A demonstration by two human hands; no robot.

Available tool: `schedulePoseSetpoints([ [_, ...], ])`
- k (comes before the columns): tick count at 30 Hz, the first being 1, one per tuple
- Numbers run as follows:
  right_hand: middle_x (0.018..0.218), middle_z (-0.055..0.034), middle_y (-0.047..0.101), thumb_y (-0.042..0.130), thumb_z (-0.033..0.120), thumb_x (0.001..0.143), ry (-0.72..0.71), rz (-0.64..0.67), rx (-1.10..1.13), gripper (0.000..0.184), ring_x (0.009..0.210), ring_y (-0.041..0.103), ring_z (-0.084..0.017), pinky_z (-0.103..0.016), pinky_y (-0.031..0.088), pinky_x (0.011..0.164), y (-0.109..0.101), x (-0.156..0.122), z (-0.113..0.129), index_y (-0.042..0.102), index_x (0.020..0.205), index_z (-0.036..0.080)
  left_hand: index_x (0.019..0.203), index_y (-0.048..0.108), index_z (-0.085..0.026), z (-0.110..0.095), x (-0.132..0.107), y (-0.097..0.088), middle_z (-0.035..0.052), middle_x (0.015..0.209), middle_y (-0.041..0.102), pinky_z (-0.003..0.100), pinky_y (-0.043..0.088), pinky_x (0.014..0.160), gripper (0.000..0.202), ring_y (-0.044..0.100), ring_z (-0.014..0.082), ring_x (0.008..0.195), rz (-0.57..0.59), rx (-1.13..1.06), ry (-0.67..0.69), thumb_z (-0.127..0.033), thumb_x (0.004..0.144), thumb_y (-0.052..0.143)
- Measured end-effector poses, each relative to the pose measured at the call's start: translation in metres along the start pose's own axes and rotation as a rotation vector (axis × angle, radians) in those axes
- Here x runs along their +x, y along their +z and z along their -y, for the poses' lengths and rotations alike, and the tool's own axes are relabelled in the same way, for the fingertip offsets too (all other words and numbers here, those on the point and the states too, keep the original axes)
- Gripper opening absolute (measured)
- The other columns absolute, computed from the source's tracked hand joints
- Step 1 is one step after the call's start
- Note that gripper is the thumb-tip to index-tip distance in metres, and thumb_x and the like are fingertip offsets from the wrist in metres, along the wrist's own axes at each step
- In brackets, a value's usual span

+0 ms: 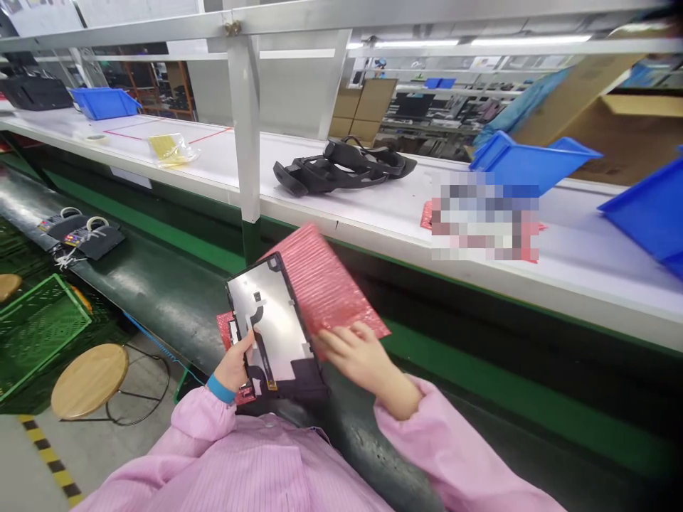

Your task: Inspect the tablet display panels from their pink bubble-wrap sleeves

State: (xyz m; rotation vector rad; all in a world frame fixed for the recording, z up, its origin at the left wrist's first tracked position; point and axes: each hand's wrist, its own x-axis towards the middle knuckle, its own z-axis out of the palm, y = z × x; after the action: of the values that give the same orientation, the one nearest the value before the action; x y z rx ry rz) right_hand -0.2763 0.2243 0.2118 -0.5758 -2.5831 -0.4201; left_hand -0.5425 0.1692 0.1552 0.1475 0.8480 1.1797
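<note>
My left hand (233, 365) grips the left edge of a flat screen panel (269, 320) with a silver back and a black flex cable, held upright over the dark conveyor belt (160, 291). My right hand (358, 353) pinches the lower edge of a pink bubble-wrap bag (325, 281) that lies behind and to the right of the panel. Both sleeves are pink, and a blue wrist band shows on the left wrist.
A white shelf (373, 206) runs behind the belt with a black headset (341, 167), blue bins (526, 163), a yellow packet (169, 149) and a metal post (246, 128). Small parts (80, 231) lie on the belt at left. A round stool (89, 380) and green crates (37, 323) stand lower left.
</note>
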Motion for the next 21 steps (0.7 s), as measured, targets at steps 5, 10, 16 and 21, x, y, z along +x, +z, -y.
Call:
schedulePoseSetpoints([
  [5, 0.088, -0.0015, 0.075, 0.047, 0.007, 0.093, -0.130, -0.179, 0.051, 0.036, 0.076, 0.059, -0.017, -0.037, 0.042, 0.081, 0.014, 0.001, 0.019, 0.068, 0.068, 0.024, 0.096, 0.071, -0.013, 0.007, 0.005, 0.005, 0.0095, 0.085, 0.078, 0.036, 0.061, 0.081, 0.020, 0.077, 0.0243, 0.076, -0.091, -0.046, -0.001, -0.030, 0.093, 0.061],
  [10, 0.103, 0.0033, 0.076, 0.051, 0.006, 0.095, -0.118, -0.081, 0.031, 0.031, 0.080, 0.061, -0.013, -0.033, 0.042, 0.085, 0.007, 0.004, -0.001, 0.071, 0.092, 0.029, 0.101, 0.069, -0.011, 0.016, 0.021, -0.010, 0.0073, 0.079, 0.078, 0.031, 0.061, 0.079, 0.017, 0.076, 0.0205, 0.068, -0.178, -0.038, -0.001, -0.023, 0.094, 0.059],
  [16, 0.129, -0.0077, 0.067, 0.056, 0.039, 0.096, 0.196, 0.146, -0.089, 0.029, 0.109, 0.062, -0.026, -0.043, 0.040, 0.090, -0.043, 0.012, -0.105, 0.065, 0.121, 0.027, 0.105, 0.065, -0.007, 0.039, 0.038, -0.053, 0.0071, 0.075, 0.075, 0.033, 0.061, 0.072, 0.019, 0.074, 0.0184, 0.066, -0.316, 0.060, -0.112, -0.021, 0.098, 0.054],
  [21, 0.144, -0.0299, 0.048, 0.041, 0.046, 0.100, 0.976, -0.029, -0.194, 0.060, 0.131, 0.046, -0.039, -0.054, 0.034, 0.097, -0.083, 0.001, -0.191, 0.046, 0.144, 0.006, 0.106, 0.064, -0.012, 0.055, 0.030, -0.086, 0.0028, 0.087, 0.071, 0.032, 0.060, 0.068, 0.021, 0.069, 0.0140, 0.070, -0.419, 0.100, -0.144, -0.030, 0.098, 0.057],
])
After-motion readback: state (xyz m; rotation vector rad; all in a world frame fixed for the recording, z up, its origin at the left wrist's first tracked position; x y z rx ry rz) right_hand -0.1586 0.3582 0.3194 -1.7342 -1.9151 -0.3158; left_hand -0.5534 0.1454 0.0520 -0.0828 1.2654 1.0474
